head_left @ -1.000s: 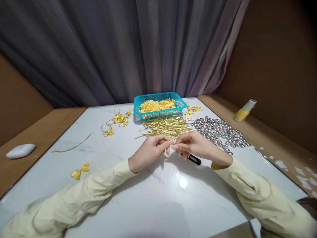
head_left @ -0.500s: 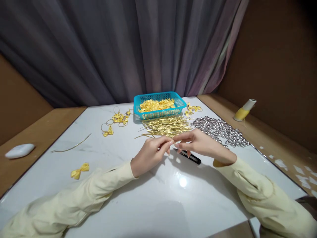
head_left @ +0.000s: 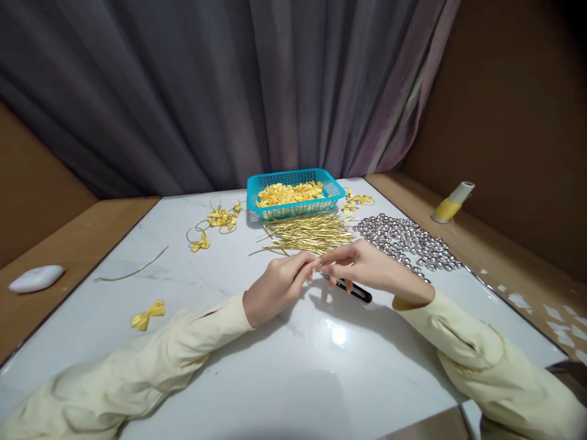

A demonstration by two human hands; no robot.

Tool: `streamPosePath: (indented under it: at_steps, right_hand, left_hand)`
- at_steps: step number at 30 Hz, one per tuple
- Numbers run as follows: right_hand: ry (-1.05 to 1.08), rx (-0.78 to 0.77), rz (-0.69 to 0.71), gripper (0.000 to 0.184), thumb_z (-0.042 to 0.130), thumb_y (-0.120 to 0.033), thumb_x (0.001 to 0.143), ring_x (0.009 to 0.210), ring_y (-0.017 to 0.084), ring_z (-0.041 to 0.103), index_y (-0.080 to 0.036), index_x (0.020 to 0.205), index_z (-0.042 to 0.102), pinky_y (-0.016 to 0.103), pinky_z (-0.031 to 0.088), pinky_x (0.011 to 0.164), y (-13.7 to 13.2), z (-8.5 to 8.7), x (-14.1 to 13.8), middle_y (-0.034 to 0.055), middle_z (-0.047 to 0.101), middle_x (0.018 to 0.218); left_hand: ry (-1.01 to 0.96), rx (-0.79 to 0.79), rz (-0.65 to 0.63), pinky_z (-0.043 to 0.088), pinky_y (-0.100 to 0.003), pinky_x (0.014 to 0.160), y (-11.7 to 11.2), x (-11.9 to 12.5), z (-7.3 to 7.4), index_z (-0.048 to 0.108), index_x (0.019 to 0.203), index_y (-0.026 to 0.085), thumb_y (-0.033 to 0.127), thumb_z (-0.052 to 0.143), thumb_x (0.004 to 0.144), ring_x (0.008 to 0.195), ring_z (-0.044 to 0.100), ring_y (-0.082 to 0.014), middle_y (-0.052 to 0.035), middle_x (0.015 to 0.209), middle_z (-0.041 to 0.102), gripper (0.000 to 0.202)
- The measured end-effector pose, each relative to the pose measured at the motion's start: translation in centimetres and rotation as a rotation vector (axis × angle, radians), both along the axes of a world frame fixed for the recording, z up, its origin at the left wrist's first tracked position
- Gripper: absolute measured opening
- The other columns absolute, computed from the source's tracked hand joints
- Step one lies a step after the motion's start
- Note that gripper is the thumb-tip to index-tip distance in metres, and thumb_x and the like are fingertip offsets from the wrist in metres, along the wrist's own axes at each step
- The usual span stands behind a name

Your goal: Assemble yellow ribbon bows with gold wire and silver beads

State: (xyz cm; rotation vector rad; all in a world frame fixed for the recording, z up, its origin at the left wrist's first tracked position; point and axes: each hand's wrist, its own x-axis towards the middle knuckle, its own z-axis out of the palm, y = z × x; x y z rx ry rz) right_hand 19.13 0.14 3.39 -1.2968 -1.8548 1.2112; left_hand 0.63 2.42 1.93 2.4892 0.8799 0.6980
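My left hand (head_left: 277,286) and my right hand (head_left: 367,269) meet fingertip to fingertip over the middle of the table, both closed in a pinch. Between the tips is something small that the fingers mostly hide; I cannot make out what it is. Under my right fingers lies a black-handled cutter (head_left: 360,293), partly covered. Just beyond my hands spreads a pile of gold cords (head_left: 312,234). Shiny silver beads (head_left: 408,241) lie heaped behind my right hand. A single yellow bow (head_left: 147,315) rests left of my left hand.
Behind the cords stands a blue basket (head_left: 253,203) of yellow bows (head_left: 288,194). Bows with cord loops (head_left: 223,217) lie to its left, more bows (head_left: 358,199) to its right. A loose cord (head_left: 132,272), a white rounded object (head_left: 36,279) and a yellow thread spool (head_left: 449,205) sit farther out.
My fingertips have shifted slightly against each other, and my right hand has edged a little to the left. Everything on the table stays where it was.
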Motion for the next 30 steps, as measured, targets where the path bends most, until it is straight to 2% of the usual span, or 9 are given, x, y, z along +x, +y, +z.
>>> streamPosePath:
  at_steps: [6,11,13,16,18,20,25,30]
  right_hand:
    - [0.080,-0.011,-0.018,0.024,0.055,-0.030,0.077,0.049,0.009,0.056,-0.012,0.082,0.069,0.017,0.045,0.040,0.3,-0.9,0.0,0.0055,0.066,0.067]
    - [0.027,0.050,-0.093,0.024,0.053,-0.029,0.078,0.043,0.008,0.052,-0.011,0.076,0.069,0.019,0.045,0.041,0.2,-1.1,0.0,0.0033,0.062,0.054]
    - [-0.017,0.169,-0.120,0.023,0.051,-0.026,0.078,0.043,0.008,0.052,-0.012,0.073,0.068,0.019,0.044,0.042,0.0,-1.0,-0.1,0.0031,0.063,0.055]
    - [-0.123,0.467,-0.124,0.020,0.050,-0.022,0.079,0.050,0.009,0.055,-0.014,0.074,0.068,0.020,0.043,0.048,-0.3,-1.1,-0.3,0.0026,0.065,0.060]
    - [-0.186,0.642,-0.107,0.019,0.049,-0.019,0.080,0.054,0.010,0.055,-0.014,0.076,0.067,0.020,0.042,0.052,-0.3,-1.3,-0.3,0.0028,0.065,0.064]
    - [-0.213,0.747,-0.092,0.019,0.048,-0.019,0.081,0.054,0.009,0.055,-0.014,0.079,0.065,0.020,0.041,0.052,-0.3,-1.5,-0.2,0.0036,0.065,0.067]
    - [-0.223,0.848,-0.083,0.018,0.044,-0.018,0.083,0.057,0.010,0.054,-0.014,0.084,0.062,0.022,0.041,0.054,-0.3,-1.8,0.0,0.0049,0.065,0.073]
    - [-0.220,0.890,-0.064,0.019,0.042,-0.012,0.083,0.065,0.012,0.057,-0.014,0.089,0.060,0.023,0.043,0.059,-0.3,-2.1,0.1,0.0059,0.065,0.077]
  left_hand:
    - [0.030,0.024,0.002,0.038,-0.022,0.061,-0.2,-0.1,0.1,0.055,0.086,0.018,0.021,0.035,0.089,0.061,0.052,-0.0110,-0.0004,0.072,0.058,0.020]
    - [0.020,0.024,0.011,0.037,-0.022,0.060,-0.3,0.0,0.1,0.055,0.084,0.018,0.022,0.035,0.089,0.060,0.051,-0.0109,0.0000,0.069,0.057,0.020]
    - [-0.004,-0.016,0.023,0.037,-0.021,0.059,-0.2,0.1,0.3,0.054,0.077,0.017,0.023,0.036,0.089,0.057,0.050,-0.0101,0.0014,0.064,0.055,0.022]
    - [-0.051,-0.115,0.040,0.036,-0.020,0.057,0.0,0.2,0.8,0.053,0.067,0.016,0.024,0.038,0.088,0.052,0.046,-0.0083,0.0031,0.059,0.054,0.026]
    - [-0.076,-0.222,0.032,0.035,-0.020,0.055,0.2,0.3,1.2,0.053,0.066,0.016,0.026,0.040,0.087,0.052,0.045,-0.0077,0.0033,0.059,0.055,0.028]
    - [-0.103,-0.347,0.016,0.035,-0.019,0.053,0.3,0.3,1.5,0.054,0.068,0.015,0.029,0.040,0.087,0.051,0.043,-0.0075,0.0030,0.060,0.055,0.028]
    - [-0.151,-0.582,-0.012,0.032,-0.018,0.047,0.5,0.3,1.9,0.052,0.069,0.014,0.032,0.042,0.086,0.046,0.039,-0.0058,0.0030,0.058,0.053,0.027]
    - [-0.155,-0.631,-0.025,0.030,-0.018,0.045,0.4,0.3,2.0,0.052,0.065,0.013,0.031,0.044,0.085,0.045,0.036,-0.0048,0.0029,0.057,0.052,0.028]
